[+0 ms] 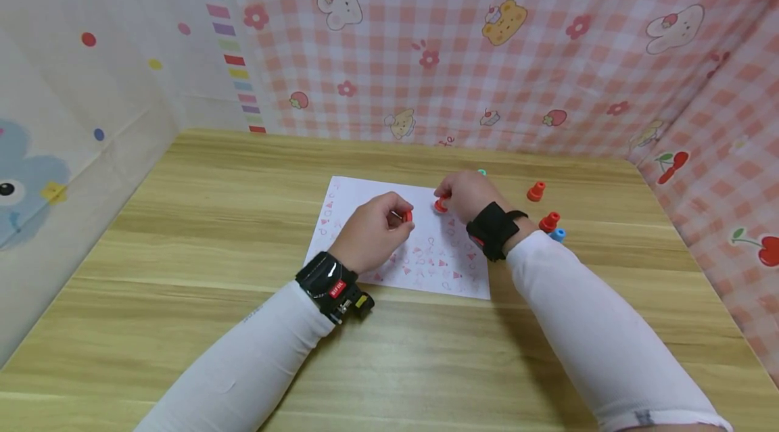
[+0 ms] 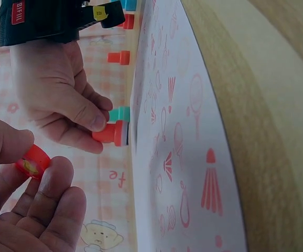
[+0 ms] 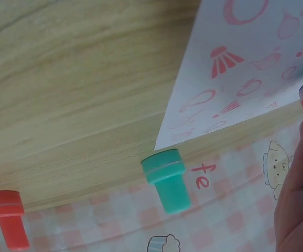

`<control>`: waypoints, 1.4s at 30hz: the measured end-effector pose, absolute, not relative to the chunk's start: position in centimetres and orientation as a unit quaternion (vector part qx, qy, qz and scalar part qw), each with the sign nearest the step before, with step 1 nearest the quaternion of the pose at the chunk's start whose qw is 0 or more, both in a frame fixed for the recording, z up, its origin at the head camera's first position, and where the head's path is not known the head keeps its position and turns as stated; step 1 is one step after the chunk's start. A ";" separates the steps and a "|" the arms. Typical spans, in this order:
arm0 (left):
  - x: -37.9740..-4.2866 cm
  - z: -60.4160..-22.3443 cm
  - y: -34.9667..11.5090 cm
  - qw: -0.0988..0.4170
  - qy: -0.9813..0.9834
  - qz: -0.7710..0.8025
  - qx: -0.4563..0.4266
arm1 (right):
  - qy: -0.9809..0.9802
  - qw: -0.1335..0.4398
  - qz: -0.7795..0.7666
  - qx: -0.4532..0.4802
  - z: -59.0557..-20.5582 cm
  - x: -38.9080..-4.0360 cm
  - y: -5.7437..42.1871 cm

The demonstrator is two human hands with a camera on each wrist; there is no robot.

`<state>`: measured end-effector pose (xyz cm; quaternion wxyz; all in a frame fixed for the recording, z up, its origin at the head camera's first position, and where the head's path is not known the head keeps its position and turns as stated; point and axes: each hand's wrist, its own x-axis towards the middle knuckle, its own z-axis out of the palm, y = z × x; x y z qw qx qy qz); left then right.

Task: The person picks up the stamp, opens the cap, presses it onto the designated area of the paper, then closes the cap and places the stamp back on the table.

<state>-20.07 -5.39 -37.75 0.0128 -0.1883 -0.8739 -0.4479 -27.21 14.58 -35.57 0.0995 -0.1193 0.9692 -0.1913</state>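
Observation:
My left hand (image 1: 372, 232) pinches a small red stamp cap (image 2: 33, 161) between thumb and fingers, above the paper; a small picture shows on the cap. In my right hand (image 1: 471, 194) a red stamp (image 2: 112, 133) is held by its handle, its stamping face turned down close over the far right part of the white paper (image 1: 365, 190). Red prints of shuttlecocks and rackets cover much of that sheet. Beyond the right hand stands a teal stamp (image 3: 167, 181), mostly hidden by the hand in the head view.
To the right of the paper stand a red stamp (image 1: 536, 191), another red stamp (image 1: 550, 221) and a blue stamp (image 1: 558, 235), partly behind the right forearm. The wooden table (image 1: 213, 216) meets a pink checked curtain (image 1: 395, 46) at the back.

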 end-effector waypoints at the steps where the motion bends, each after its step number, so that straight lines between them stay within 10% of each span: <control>1: -20.0 -37.7 -5.4 0.013 -0.874 -0.448 -0.188 | 0.969 0.101 -0.190 -0.119 -35.6 -27.2 14.5; 42: -20.0 -37.7 -5.2 0.005 -0.877 -0.446 -0.178 | 0.976 0.088 -0.132 -0.150 -36.2 -27.5 13.8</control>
